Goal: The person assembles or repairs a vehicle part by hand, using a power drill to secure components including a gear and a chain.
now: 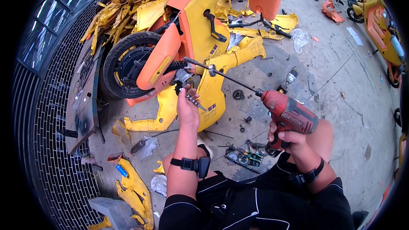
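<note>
My right hand is wrapped around the handle of a red and black cordless drill. A long metal shaft with a round collar runs from its chuck up and left toward the scooter. My left hand, palm turned up, pinches a slim, ridged metal bit. That hand is close to the lower body of a yellow and orange electric scooter. The scooter is tilted, its black-tyred wheel left of my hand. The shaft's tip overlaps the scooter body; contact cannot be judged.
Yellow panels are heaped behind the scooter. A second drill stands on the floor, near a loose black gear. Several hand tools lie before my lap. More scooters line the right side.
</note>
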Demonstrator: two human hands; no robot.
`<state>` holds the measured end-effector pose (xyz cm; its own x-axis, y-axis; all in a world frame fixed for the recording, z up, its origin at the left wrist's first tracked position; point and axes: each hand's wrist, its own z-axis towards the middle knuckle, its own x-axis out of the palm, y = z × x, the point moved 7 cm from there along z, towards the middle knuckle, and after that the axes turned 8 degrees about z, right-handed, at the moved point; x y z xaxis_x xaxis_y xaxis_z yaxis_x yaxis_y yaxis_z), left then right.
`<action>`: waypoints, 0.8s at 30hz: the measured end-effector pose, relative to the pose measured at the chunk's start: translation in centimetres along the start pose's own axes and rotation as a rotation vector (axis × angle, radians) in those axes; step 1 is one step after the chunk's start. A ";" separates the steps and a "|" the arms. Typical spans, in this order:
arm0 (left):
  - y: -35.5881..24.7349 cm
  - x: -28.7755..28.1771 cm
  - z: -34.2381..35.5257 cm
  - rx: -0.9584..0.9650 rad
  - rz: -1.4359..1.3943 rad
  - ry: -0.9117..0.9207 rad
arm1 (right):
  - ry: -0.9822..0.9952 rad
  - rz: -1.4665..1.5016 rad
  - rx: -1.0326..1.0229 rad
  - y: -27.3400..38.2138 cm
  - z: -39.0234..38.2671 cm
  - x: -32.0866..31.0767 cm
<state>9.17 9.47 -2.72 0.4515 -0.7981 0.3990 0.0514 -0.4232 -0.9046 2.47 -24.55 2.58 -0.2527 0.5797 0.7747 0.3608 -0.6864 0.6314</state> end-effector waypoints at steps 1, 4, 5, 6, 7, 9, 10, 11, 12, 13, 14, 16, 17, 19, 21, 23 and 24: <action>0.0 -0.1 0.1 -0.002 -0.003 -0.021 | -0.001 -0.002 -0.001 0.1 0.0 0.1; 0.3 -0.6 0.2 -0.012 -0.011 -0.055 | -0.005 -0.011 -0.001 0.2 0.0 0.2; 0.3 -0.8 0.2 -0.016 -0.012 -0.062 | -0.011 -0.008 -0.005 0.2 0.1 0.2; 0.3 -1.0 0.2 -0.012 -0.004 -0.086 | -0.020 -0.005 -0.008 0.1 0.0 0.1; 0.2 -1.2 0.3 -0.007 0.004 -0.111 | -0.029 -0.002 -0.010 0.1 0.0 0.0; -0.2 -1.8 0.6 0.004 -0.003 -0.164 | -0.034 -0.003 -0.018 0.2 0.0 0.1; -0.6 -2.4 0.9 0.010 -0.019 -0.192 | -0.037 0.003 -0.017 0.2 0.0 0.0; -0.8 -2.8 1.0 0.017 -0.034 -0.220 | -0.039 0.009 -0.016 0.2 -0.1 0.0; -1.6 -2.6 0.6 0.035 -0.014 -0.242 | -0.034 0.005 0.002 0.0 0.0 -0.4; -1.5 -2.7 0.7 0.023 -0.006 -0.241 | -0.032 0.008 0.006 0.0 -0.1 -0.6; -1.3 -2.9 0.7 0.010 0.002 -0.240 | -0.030 0.010 0.011 -0.1 -0.1 -0.7; -1.1 -3.1 0.7 -0.015 0.027 -0.229 | -0.023 0.010 0.013 -0.2 -0.1 -0.6; -0.8 -3.0 0.6 -0.032 0.043 -0.219 | -0.020 0.005 0.013 -0.2 -0.1 -0.6; -0.4 -2.6 0.5 -0.058 0.068 -0.191 | -0.020 0.001 0.012 -0.3 0.0 -0.6; -0.3 -2.1 0.5 -0.076 0.088 -0.157 | -0.021 0.005 0.013 -0.3 0.0 -0.6; -0.4 -1.9 0.4 -0.077 0.079 -0.149 | -0.017 0.000 0.019 -0.3 0.0 -0.5; -0.5 -1.9 0.4 -0.076 0.075 -0.147 | -0.013 -0.002 0.024 -0.4 0.0 -0.5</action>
<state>8.60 11.37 -3.13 0.5771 -0.7598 0.2994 -0.0523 -0.4003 -0.9149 2.47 -24.54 1.98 -0.2413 0.5870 0.7728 0.3813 -0.6749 0.6317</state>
